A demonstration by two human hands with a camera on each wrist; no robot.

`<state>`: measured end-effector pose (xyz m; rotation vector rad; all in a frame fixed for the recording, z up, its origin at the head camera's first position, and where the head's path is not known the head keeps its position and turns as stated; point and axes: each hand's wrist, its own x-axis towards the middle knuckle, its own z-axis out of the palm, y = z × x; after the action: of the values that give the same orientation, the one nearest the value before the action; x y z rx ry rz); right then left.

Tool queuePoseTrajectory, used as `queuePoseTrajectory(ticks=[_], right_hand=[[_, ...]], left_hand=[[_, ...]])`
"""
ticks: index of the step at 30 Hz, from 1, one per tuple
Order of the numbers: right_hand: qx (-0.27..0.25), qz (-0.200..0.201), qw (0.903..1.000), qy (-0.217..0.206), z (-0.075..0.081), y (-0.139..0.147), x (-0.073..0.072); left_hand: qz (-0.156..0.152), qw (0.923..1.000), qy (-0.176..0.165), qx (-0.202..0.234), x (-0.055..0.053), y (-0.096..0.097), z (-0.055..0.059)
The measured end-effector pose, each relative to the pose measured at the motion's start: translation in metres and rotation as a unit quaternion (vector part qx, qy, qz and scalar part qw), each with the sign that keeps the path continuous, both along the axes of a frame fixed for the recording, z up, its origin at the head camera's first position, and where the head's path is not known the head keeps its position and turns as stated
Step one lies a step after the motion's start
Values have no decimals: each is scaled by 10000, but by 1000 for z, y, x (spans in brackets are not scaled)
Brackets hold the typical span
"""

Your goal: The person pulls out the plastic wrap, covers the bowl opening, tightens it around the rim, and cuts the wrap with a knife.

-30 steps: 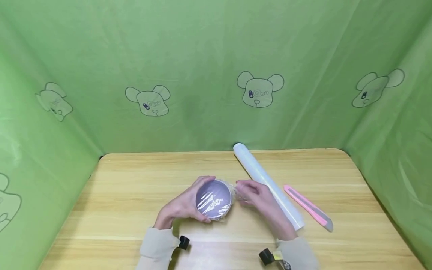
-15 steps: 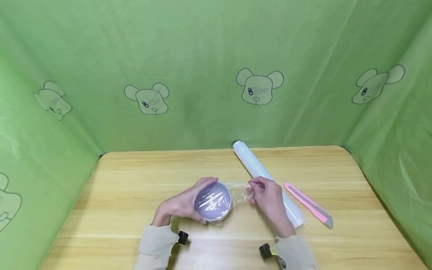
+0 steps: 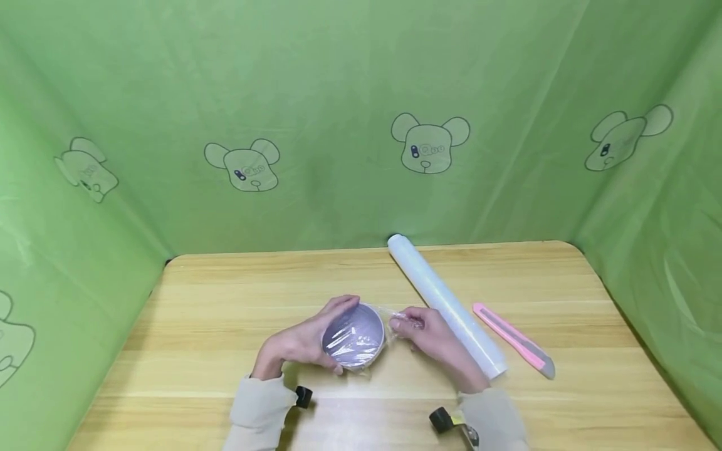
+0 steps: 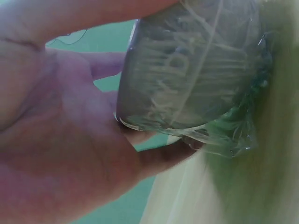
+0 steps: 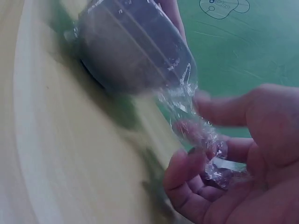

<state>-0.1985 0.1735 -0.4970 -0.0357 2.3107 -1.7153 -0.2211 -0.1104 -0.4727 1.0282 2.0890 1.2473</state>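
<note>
My left hand (image 3: 307, 338) grips a round greyish-purple bowl (image 3: 352, 338) by its left side, thumb at the near edge and fingers at the far edge. Clear cling film stretches over the bowl's mouth, which faces up towards me. In the left wrist view, film also wraps the bowl's side (image 4: 187, 70), over blurred lettering. To the right of the bowl, my right hand (image 3: 431, 335) pinches a bunched tail of cling film (image 5: 212, 154) with curled fingers. That tail still joins the film around the bowl (image 5: 135, 51) in the right wrist view.
A long whitish roll of cling film (image 3: 445, 304) lies diagonally on the wooden table (image 3: 214, 313), partly behind my right hand. Right of it lies a pink and grey utility knife (image 3: 513, 339). Green cloth (image 3: 333, 125) with bear prints encloses the back and sides.
My right hand pulled the film tail out to the right, then came back closer to the bowl, and the tail is now more bunched. My left hand keeps its hold on the bowl.
</note>
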Motion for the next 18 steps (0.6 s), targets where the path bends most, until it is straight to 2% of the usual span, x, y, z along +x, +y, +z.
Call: queuePoseTrajectory(ticks=[6, 13, 15, 18], right_hand=[[-843, -249, 9954, -370, -6, -4, 0], [-954, -200, 9939, -526, -10, -7, 0], [-962, -142, 9939, -515, -11, -7, 0], [-1003, -119, 9939, -445, -11, -7, 1]], left_hand=[[320, 9987, -42, -382, 6, 7, 9], [682, 9949, -78, -734, 13, 13, 16], [903, 9918, -56, -904, 16, 18, 18], [1413, 9821, 93, -1244, 23, 31, 20]])
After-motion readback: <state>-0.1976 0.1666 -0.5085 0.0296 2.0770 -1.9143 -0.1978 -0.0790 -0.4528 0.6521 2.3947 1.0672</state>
